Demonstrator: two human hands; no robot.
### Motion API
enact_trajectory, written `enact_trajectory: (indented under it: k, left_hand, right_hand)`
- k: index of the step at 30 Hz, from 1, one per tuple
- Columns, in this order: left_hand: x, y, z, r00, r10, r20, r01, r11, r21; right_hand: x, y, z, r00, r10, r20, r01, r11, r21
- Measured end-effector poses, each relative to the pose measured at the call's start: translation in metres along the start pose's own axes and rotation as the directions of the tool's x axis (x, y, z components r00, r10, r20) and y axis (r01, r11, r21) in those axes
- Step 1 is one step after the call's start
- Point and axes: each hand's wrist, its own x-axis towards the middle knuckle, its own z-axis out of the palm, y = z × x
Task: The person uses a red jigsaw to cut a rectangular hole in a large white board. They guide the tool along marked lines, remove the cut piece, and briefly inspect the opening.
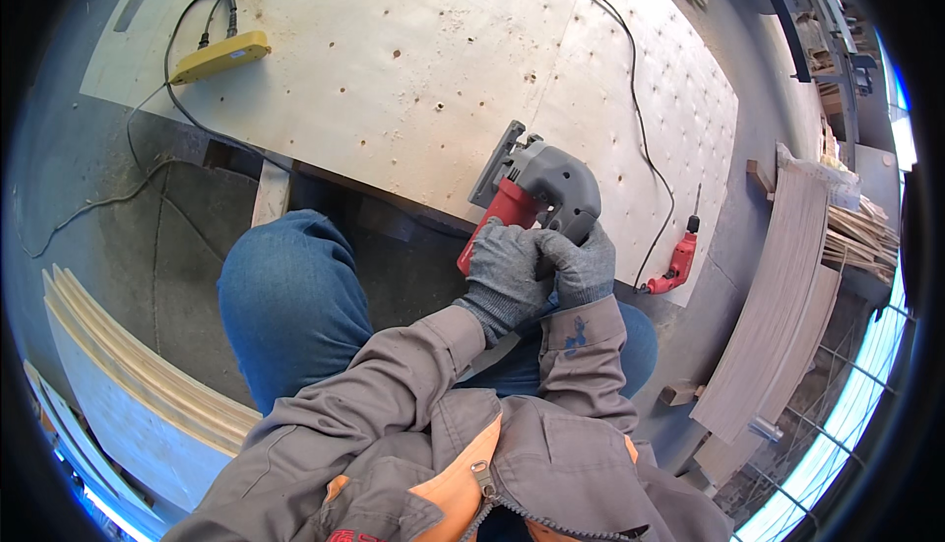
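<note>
A red and grey jigsaw (563, 176) lies tilted in my hands above the near edge of a pale perforated board (394, 119), its metal base plate facing up and left. My gloved left hand (504, 271) is closed round the red part of its body. On the right, my gloved right hand (579, 258) grips the grey handle, and the two gloves touch. The fingertips are partly hidden between the gloves and the tool. No blade can be made out.
A red power drill (677, 264) with a long bit lies at the board's right corner, its black cord crossing the board. A yellow power strip (221, 57) with cables sits far left. Wood panels (148, 370) lean at lower left; long boards (768, 301) lie at right.
</note>
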Motion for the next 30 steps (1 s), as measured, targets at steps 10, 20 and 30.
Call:
enact_trajectory:
  k: [10, 20, 30]
  left_hand:
    - [-0.004, -0.006, 0.009, 0.999, 0.000, -0.042, 0.002, 0.998, 0.058]
    - [0.006, -0.003, -0.014, 0.997, -0.067, 0.048, 0.071, 0.995, -0.072]
    - [0.042, -0.010, -0.026, 0.978, -0.208, 0.003, 0.208, 0.977, 0.050]
  right_hand:
    - [-0.001, 0.002, 0.000, 1.000, 0.004, 0.021, -0.005, 0.999, 0.043]
    - [0.005, -0.010, 0.012, 0.999, -0.033, 0.018, 0.035, 0.992, -0.118]
    - [0.047, -0.038, 0.032, 0.998, 0.023, 0.066, -0.020, 0.999, -0.040]
